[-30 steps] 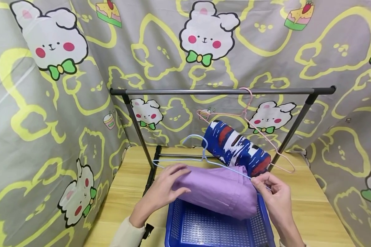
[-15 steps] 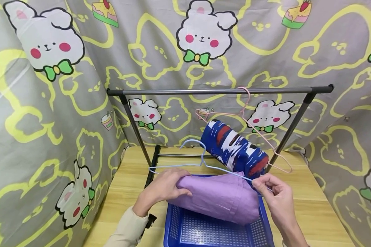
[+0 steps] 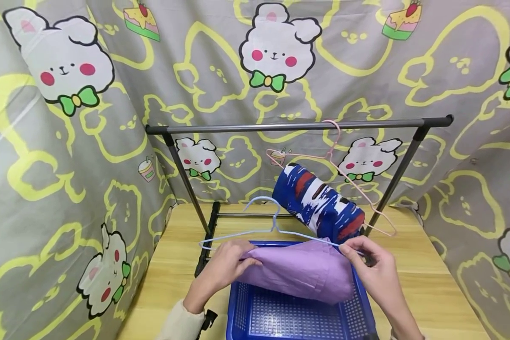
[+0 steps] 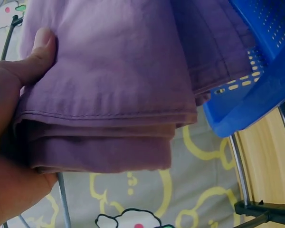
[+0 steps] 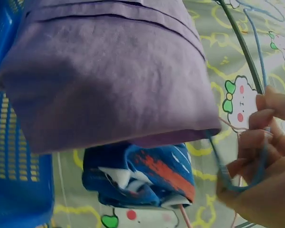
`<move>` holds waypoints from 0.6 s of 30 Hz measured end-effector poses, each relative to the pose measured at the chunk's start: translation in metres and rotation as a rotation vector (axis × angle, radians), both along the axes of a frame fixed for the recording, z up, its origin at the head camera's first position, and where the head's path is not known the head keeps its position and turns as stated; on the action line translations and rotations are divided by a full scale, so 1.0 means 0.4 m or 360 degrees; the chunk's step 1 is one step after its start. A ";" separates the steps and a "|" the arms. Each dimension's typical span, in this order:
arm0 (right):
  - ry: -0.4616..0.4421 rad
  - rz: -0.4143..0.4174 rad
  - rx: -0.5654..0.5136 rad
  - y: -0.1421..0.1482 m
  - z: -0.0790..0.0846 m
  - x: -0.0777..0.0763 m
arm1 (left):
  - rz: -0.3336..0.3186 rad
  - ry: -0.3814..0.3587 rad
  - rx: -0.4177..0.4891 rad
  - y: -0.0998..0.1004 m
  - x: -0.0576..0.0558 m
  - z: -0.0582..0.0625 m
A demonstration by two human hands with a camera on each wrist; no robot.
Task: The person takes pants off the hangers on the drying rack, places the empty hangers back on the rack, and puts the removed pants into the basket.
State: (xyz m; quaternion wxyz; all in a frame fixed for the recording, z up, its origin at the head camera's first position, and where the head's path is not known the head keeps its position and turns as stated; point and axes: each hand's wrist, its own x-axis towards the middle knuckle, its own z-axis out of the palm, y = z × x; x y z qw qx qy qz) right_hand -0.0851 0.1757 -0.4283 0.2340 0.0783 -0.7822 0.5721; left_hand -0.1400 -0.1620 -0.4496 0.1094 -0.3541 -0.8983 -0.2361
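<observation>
In the head view, a folded purple garment [image 3: 297,274] hangs from a light blue hanger [image 3: 275,220] over a blue plastic basket [image 3: 241,304]. My left hand [image 3: 223,269] grips the garment's left end, thumb on top in the left wrist view and the other fingers hidden beneath the cloth [image 4: 109,71]. My right hand [image 3: 374,269] pinches the hanger's right corner between thumb and fingers. Seen from the right wrist, the hanger's lower bar runs into the fold of the purple cloth [image 5: 118,80]. The hanger's hook points up and left, free of the rack.
A black and grey clothes rack [image 3: 238,128] stands behind the basket. From its bar hangs a pink hanger [image 3: 330,155] with a blue, red and white patterned garment [image 3: 318,200]. The wooden table [image 3: 416,283] is bordered by a rabbit-patterned curtain [image 3: 221,61].
The blue hanger's hook has dropped lower and its left corner has shifted left. My left hand has gone from spread fingers on the cloth to gripping it; the right keeps its pinch.
</observation>
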 end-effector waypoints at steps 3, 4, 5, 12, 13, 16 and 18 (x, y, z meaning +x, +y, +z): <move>0.0091 -0.0074 0.0229 0.004 0.001 -0.003 | 0.0008 0.0025 0.0038 0.005 0.002 -0.010; 0.0121 -0.0073 0.0260 0.001 0.003 -0.007 | 0.0030 0.0041 0.0046 0.003 0.004 -0.009; 0.0148 -0.0064 0.0283 0.000 0.005 -0.009 | 0.0050 0.0053 0.0054 0.001 0.005 -0.007; 0.0111 -0.0163 0.0185 -0.015 0.012 -0.005 | 0.0038 0.0128 0.0045 0.006 0.011 0.000; 0.0101 -0.0197 0.0191 -0.017 0.012 -0.003 | 0.0030 0.0161 0.0041 0.008 0.011 -0.002; 0.0078 -0.0265 0.0216 -0.022 0.014 0.001 | 0.0018 0.0248 0.0066 0.015 0.010 -0.010; 0.0081 -0.0285 0.0226 -0.025 0.019 0.001 | 0.0013 0.0286 0.0093 0.018 0.008 -0.014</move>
